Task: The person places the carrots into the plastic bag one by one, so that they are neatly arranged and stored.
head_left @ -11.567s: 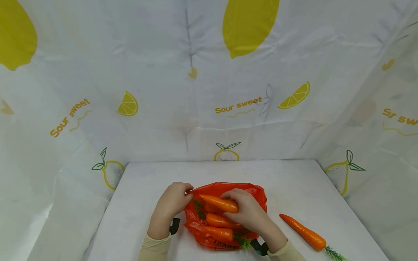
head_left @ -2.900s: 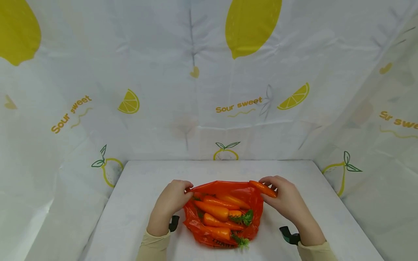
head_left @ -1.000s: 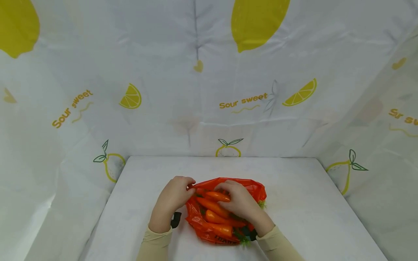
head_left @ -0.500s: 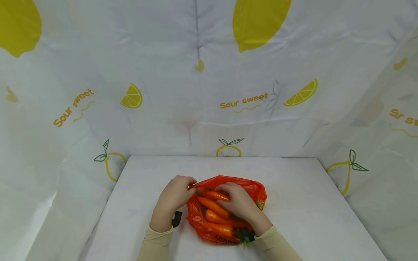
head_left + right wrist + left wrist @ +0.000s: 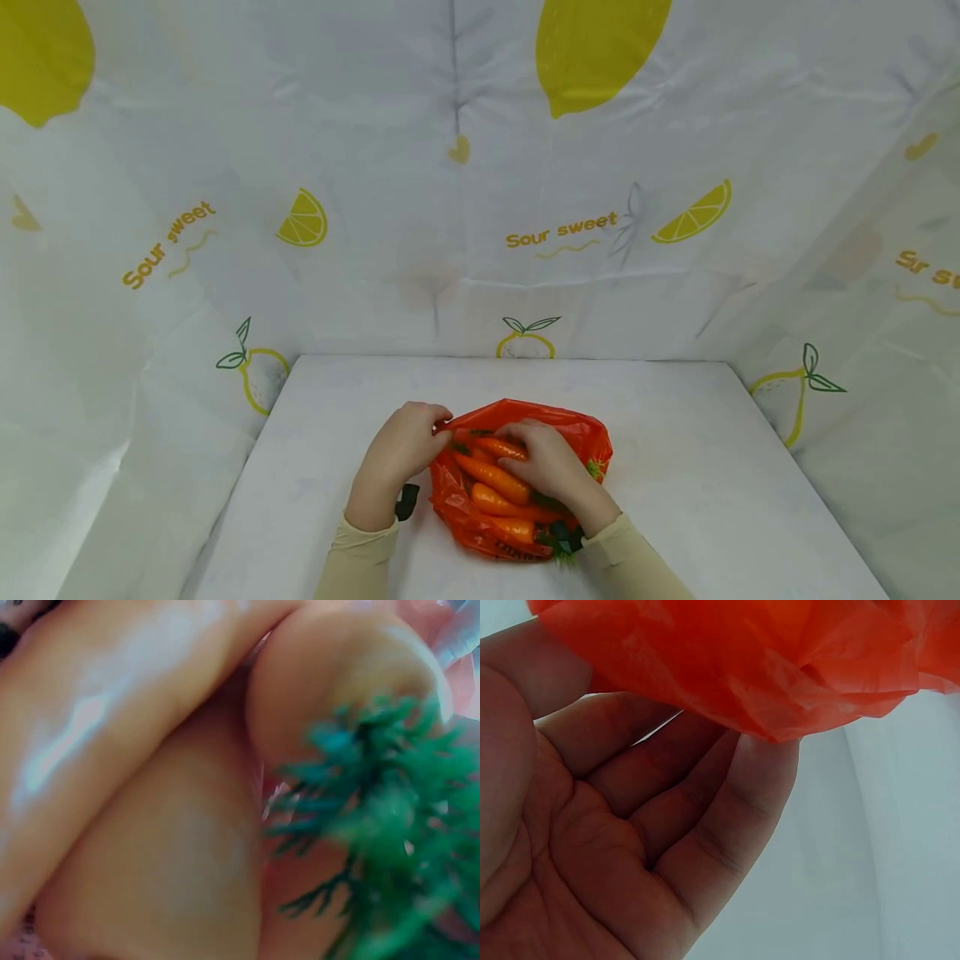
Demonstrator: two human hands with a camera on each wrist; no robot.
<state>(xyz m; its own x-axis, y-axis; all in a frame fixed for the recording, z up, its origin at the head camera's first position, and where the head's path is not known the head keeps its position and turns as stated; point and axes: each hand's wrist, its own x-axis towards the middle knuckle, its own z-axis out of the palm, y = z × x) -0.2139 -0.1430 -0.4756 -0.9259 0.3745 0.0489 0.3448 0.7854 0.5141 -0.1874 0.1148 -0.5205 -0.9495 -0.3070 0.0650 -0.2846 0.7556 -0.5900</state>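
Observation:
A red plastic bag (image 5: 491, 409) lies on the white table with its mouth spread, holding several orange carrots (image 5: 491, 477). My left hand (image 5: 401, 450) pinches the bag's left rim; in the left wrist view the thin red film (image 5: 727, 667) runs over the fingers (image 5: 761, 780) and thumb. Reaching inside from the right, my right hand (image 5: 551, 467) has its fingers round the thick end of an upper carrot (image 5: 501, 448). Close to the right wrist camera are large blurred carrots (image 5: 172, 847) and a green leafy top (image 5: 390, 802); the right hand mostly lies outside that view.
The white table (image 5: 720, 483) extends to both sides of the bag. Behind it and along the sides hangs a white lemon-print cloth (image 5: 412, 233). A green carrot top (image 5: 595, 468) shows at the bag's right rim, another (image 5: 562, 557) at its front.
The carrot on the table at right is gone. My right hand moved left from the bag's right rim into the bag with a carrot. In the last second both hands stay almost still.

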